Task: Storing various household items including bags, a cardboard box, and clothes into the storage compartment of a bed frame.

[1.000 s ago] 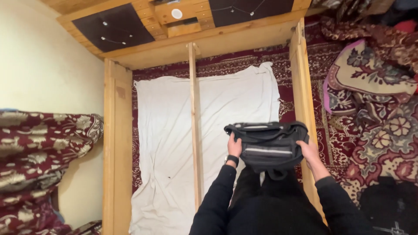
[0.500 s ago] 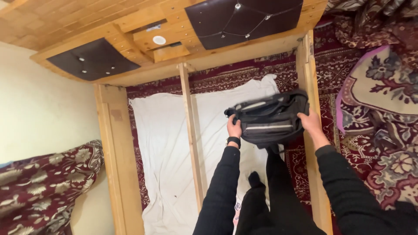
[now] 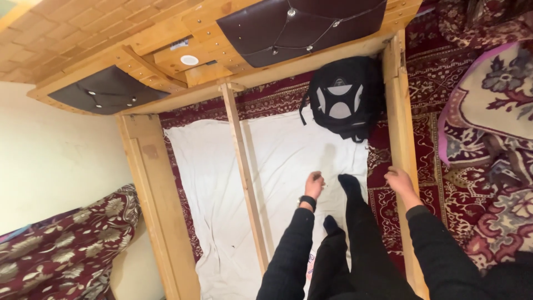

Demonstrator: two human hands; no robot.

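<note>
Above the white sheet point(image 3: 222, 183), both hands' grips hold nothing: left hand point(image 3: 314, 184) loosely curled, right hand point(image 3: 400, 181) half-open.

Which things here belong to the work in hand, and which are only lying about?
In hand:
black fabric backpack, apart from both hands
left hand, empty
right hand, on the wooden bed-frame rail

Lying about:
white sheet
dark red patterned carpet
flowered cushion

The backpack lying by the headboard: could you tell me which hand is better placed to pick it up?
Probably the right hand: it rests at the side rail that the backpack leans against, roughly in line below it. The left hand hangs loosely closed over the white sheet, further left.
</note>
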